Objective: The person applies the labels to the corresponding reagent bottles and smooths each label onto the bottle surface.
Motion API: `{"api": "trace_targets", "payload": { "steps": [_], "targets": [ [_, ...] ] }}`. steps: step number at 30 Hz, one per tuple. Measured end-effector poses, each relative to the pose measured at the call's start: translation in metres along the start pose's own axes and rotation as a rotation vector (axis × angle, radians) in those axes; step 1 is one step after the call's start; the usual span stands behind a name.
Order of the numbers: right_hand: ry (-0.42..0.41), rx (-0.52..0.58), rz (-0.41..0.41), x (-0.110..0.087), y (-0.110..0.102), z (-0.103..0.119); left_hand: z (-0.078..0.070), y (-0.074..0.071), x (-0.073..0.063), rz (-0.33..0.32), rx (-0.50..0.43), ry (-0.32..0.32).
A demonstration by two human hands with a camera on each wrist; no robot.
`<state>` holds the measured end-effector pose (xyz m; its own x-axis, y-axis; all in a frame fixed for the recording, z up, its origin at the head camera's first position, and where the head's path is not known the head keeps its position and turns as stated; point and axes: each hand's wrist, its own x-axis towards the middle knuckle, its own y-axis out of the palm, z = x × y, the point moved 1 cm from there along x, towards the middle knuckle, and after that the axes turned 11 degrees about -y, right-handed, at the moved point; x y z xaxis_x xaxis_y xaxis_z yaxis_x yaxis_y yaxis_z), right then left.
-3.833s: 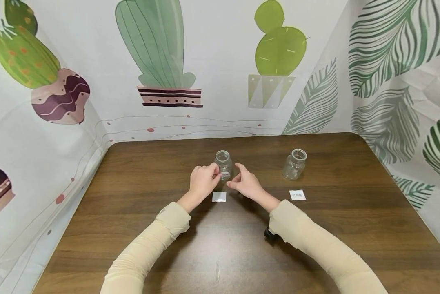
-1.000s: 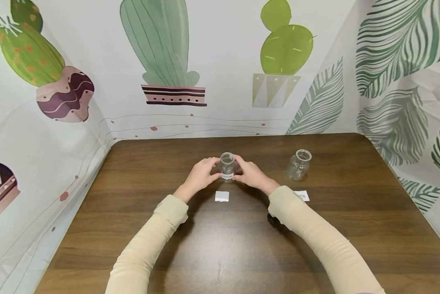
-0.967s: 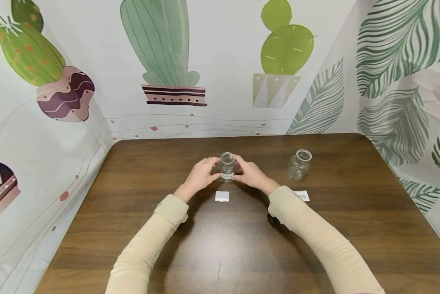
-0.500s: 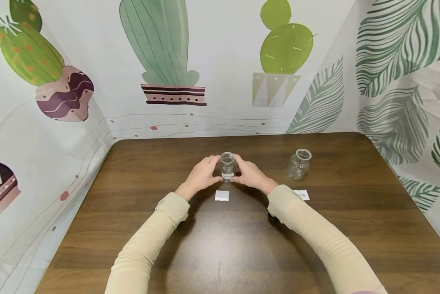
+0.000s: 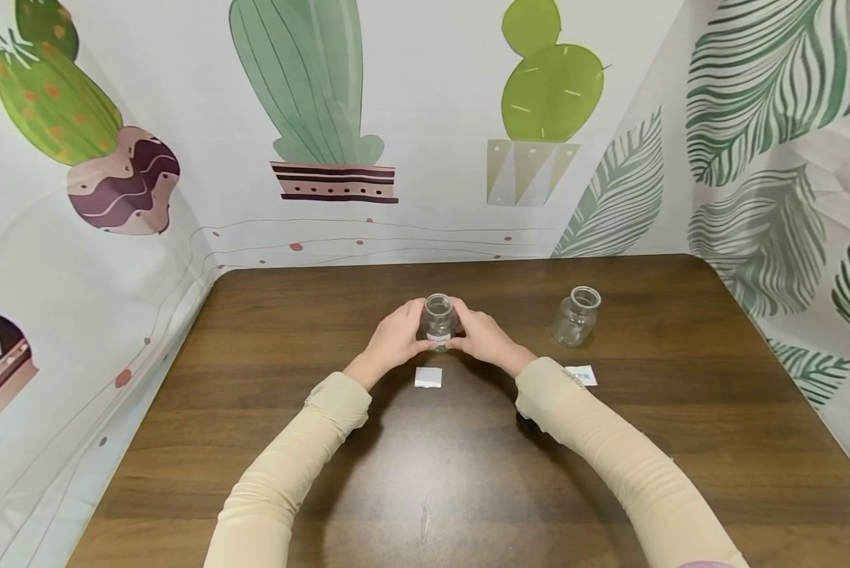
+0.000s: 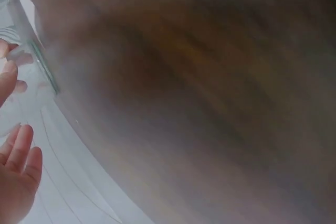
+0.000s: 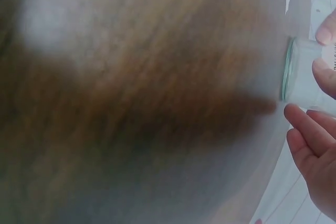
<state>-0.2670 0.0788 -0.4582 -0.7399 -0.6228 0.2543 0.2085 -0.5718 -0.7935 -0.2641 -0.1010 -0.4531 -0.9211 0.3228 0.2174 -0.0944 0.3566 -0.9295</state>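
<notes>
the left hand and right hand grasp the jar; light, even pressure should best smooth the label between them.

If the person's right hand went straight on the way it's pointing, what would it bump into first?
Most likely the labelled glass jar, which the right hand seems to touch, though depth is unclear. Beyond it is the left hand.
</notes>
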Motion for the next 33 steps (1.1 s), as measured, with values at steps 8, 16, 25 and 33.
{"api": "trace_targets", "payload": {
  "steps": [8, 16, 25, 33],
  "targets": [
    [-0.012, 0.107, 0.028, 0.0, -0.005, 0.0, 0.009, -0.011, -0.001, 0.022, -0.088, 0.06],
    [-0.048, 0.165, 0.042, 0.001, -0.006, 0.004, 0.014, -0.026, -0.003, 0.066, -0.138, 0.082],
    [-0.017, 0.183, 0.009, 0.005, 0.006, 0.002, 0.022, -0.026, -0.003, 0.039, -0.111, 0.046],
    [0.05, 0.254, -0.027, -0.005, -0.008, 0.001, 0.03, -0.037, -0.006, 0.066, -0.088, -0.026]
  ]
}}
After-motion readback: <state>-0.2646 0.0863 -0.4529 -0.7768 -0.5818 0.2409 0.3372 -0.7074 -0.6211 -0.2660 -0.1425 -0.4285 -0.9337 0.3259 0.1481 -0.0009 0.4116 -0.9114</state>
